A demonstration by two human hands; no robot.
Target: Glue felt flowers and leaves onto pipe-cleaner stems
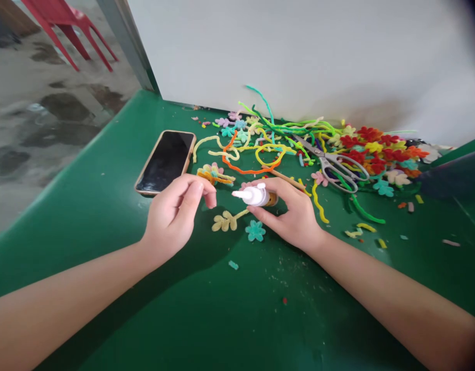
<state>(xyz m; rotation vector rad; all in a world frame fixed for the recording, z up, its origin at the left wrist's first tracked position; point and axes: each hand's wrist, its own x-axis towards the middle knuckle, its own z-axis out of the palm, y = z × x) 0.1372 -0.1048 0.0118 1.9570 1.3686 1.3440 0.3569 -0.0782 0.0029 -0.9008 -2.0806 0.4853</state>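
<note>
My right hand (293, 211) is wrapped round a small white glue bottle (255, 195), whose nozzle points left. Opposite the nozzle, my left hand (179, 208) is closed with thumb and fingers curled together; whatever they may pinch is hidden. Below the bottle a turquoise pipe-cleaner flower (255, 231) lies on the green table (206, 309). Beside it is a pale yellow pipe-cleaner leaf sprig (225, 221), its stem running up toward the bottle. Just beyond my left fingers rests an orange, pink and yellow pipe-cleaner piece (214, 174).
A phone (166, 161) lies at the left. Metal scissors (330, 161) rest by loose pipe cleaners (274, 129) and a pile of red and yellow flowers (376, 147). A white wall (299, 51) bounds the far side. Small cut scraps dot the table; a red chair (67, 20) stands beyond.
</note>
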